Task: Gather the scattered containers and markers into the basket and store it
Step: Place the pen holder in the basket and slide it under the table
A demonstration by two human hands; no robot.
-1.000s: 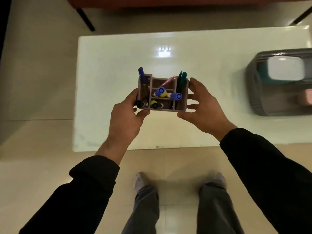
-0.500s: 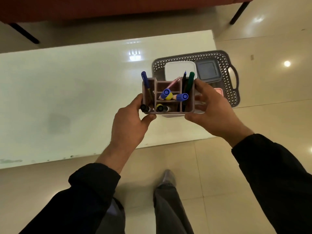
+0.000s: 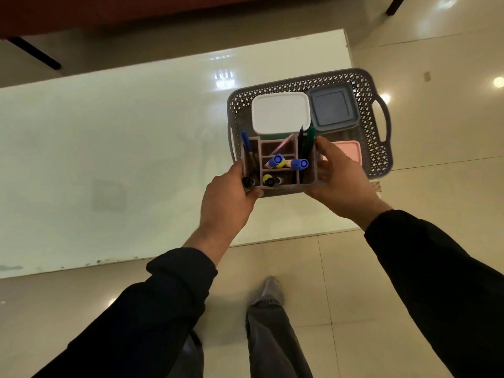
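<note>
Black sleeves (image 3: 169, 296), bare hands. The left hand (image 3: 226, 197) grips the left end of the marker caddy (image 3: 281, 190) with its thumb on the near corner. The right hand (image 3: 341, 175) grips the right end, fingers curled along the side wall. Both are grasping, and the caddy is carried level between them with its open top facing the camera. The markers (image 3: 300, 163) are all inside: blue caps in the middle cells, a green and a dark one upright in the right cell, a blue one in the left cell. Key relation: the caddy's long axis runs left-right, parallel to the long side of the basket (image 3: 379, 148), and it sits over the basket's near-left part. The basket's near rim is hidden behind the caddy, so I can't tell whether it is already touching down or only hovering. Further back in the basket are a white-lidded container (image 3: 281, 113) and a grey container (image 3: 334, 107), side by side. A pink container (image 3: 346, 151) lies at near right, partly behind the right hand. The free slot looks to be in front of the white one and left of the pink one, so the move is straight down, maybe slightly forward. The right hand is nearer the pink lid and that side is tight, so watch the fingers there. The basket sits at the right end of the table (image 3: 109, 159), and its right handle appears to overhang the floor (image 3: 436, 200).
</note>
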